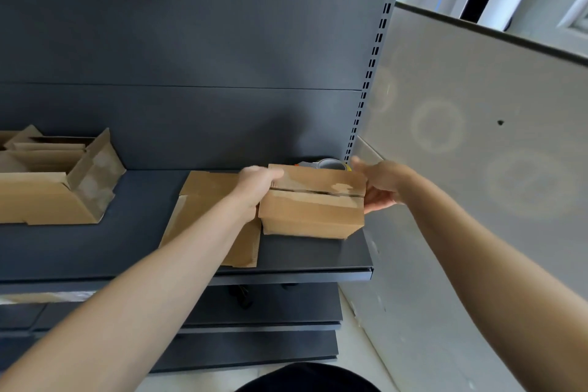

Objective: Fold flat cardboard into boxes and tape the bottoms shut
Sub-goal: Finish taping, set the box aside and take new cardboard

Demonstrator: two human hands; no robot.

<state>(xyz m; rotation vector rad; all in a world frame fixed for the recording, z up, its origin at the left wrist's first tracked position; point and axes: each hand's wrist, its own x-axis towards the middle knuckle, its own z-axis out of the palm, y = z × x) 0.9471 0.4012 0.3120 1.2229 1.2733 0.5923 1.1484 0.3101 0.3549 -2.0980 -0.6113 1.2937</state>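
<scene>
The left hand [254,188] curls its fingers over the top left edge of a small closed brown cardboard box [313,210]. The right hand [380,189] clasps the box's right end, thumb raised by the far corner and fingers curled under. The box is at the right end of the dark grey metal shelf [127,242], near the front lip and just beside a white wall panel [477,169]. A flat brown cardboard sheet [206,200] lies beside it under the left wrist. A grey tape roll [332,165] sits just behind it. Bare shelf separates the sheet from open brown cardboard boxes [47,197] at the far left.
</scene>
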